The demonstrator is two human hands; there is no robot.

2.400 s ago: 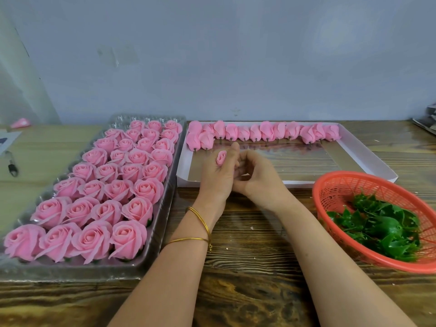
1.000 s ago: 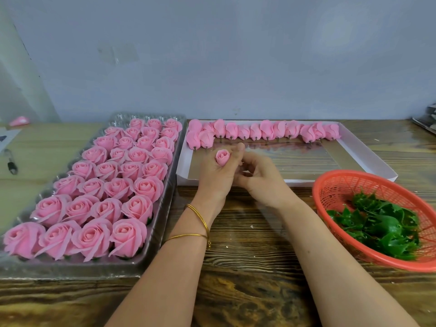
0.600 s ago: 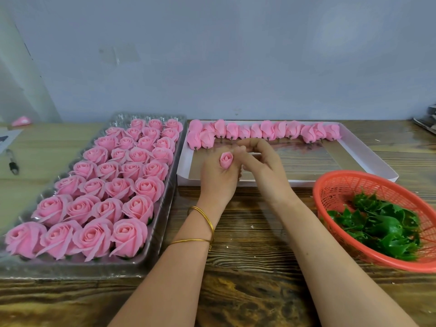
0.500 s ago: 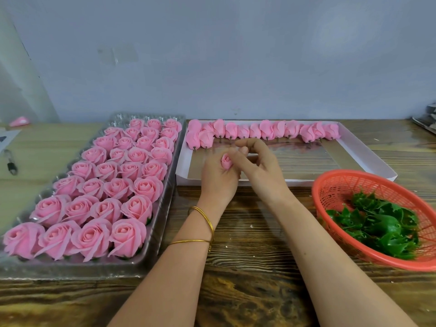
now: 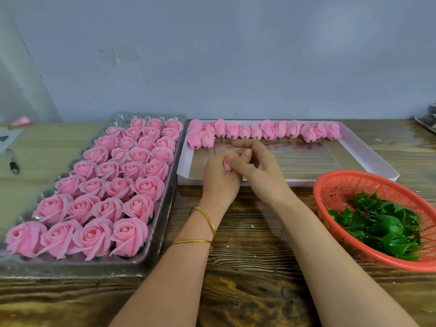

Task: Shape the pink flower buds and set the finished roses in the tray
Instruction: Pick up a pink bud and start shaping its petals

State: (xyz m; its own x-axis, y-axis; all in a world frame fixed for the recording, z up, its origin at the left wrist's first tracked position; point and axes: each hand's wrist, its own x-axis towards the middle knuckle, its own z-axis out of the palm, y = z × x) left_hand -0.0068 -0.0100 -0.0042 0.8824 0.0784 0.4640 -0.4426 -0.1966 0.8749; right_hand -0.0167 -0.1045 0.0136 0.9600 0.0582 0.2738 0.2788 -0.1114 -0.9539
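Observation:
My left hand point(image 5: 220, 179) grips a small pink flower bud point(image 5: 227, 165) above the near edge of the white box point(image 5: 368, 152). Only a sliver of the bud shows between the fingers. My right hand point(image 5: 256, 168) meets it from the right, its thumb and fingers pinching the bud's petals. A row of unshaped pink buds point(image 5: 266, 132) lies along the far side of the white box. Left of it, the clear plastic tray point(image 5: 162, 223) holds several rows of finished pink roses point(image 5: 122, 175).
A red plastic basket point(image 5: 335, 185) of green leaf pieces point(image 5: 382, 227) stands at the right on the wooden table point(image 5: 247, 267). A dark pen point(image 5: 13, 161) and a small pink object point(image 5: 22, 120) lie at the far left. A grey wall closes the back.
The right hand has come over the bud from beside the left hand, and its fingers now cover most of it. The left hand has stayed in place.

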